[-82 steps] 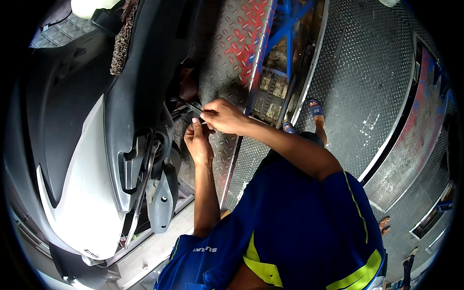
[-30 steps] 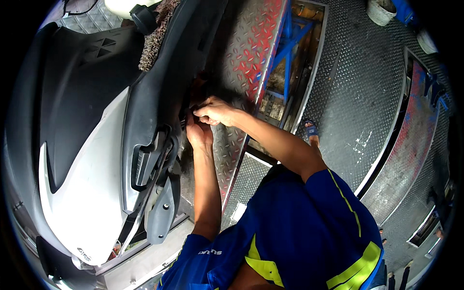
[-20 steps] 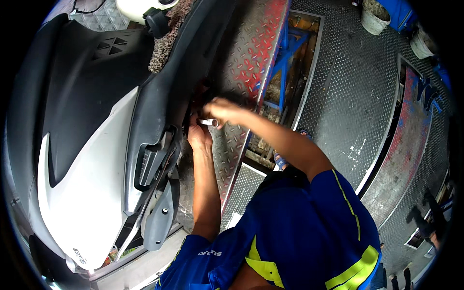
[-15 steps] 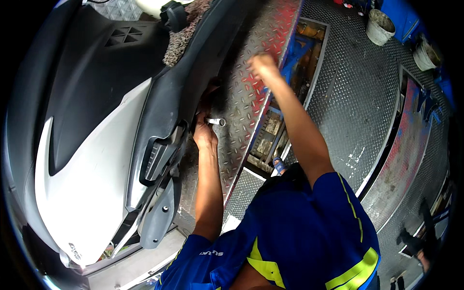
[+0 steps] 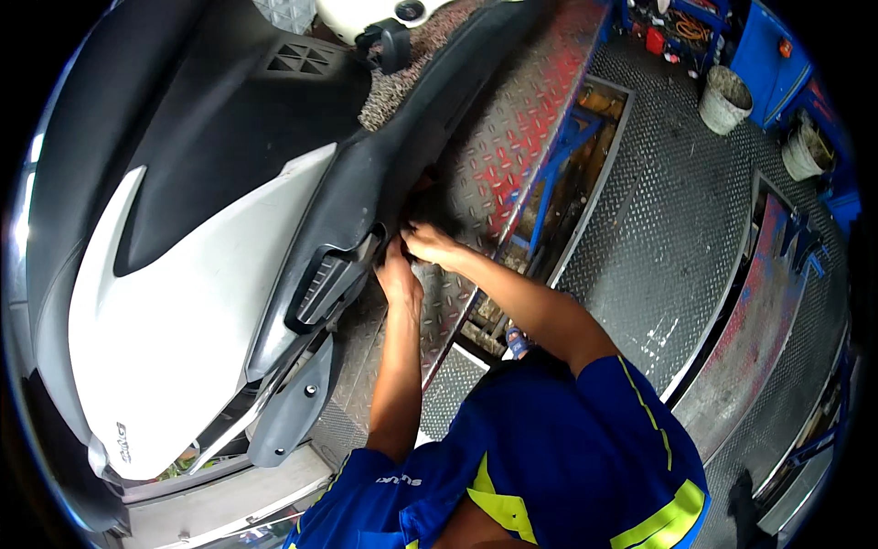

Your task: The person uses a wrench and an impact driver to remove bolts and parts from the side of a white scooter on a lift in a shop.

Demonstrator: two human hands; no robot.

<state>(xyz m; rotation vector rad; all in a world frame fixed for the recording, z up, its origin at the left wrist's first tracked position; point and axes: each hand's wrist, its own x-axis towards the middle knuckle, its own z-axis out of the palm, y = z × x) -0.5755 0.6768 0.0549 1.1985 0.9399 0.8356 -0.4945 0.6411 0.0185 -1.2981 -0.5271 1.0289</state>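
A scooter (image 5: 206,265) with white and dark grey body panels fills the left side. Both my hands are together under its lower edge, just behind the black grille-like side vent (image 5: 320,288). My left hand (image 5: 398,277) reaches up below the panel, its fingers curled and partly hidden by the bodywork. From the right, my right hand (image 5: 428,244) meets it, fingers bent inward against the left fingertips. Whatever the two hands grip is covered by them and by shadow. The grey passenger footrest bracket (image 5: 294,395) hangs nearer to me.
Below the scooter runs a raised lift platform (image 5: 521,137) of tread plate with worn red paint. Beside it opens a floor pit with blue lift bars (image 5: 560,169). Two dirty buckets, one (image 5: 725,102) nearer the pit, stand at the far right. A cream helmet (image 5: 366,16) rests by the scooter.
My right hand has swung left and down from above the platform to my left hand. The shiny round-ended metal tool that stuck out of my left hand is now hidden from sight.
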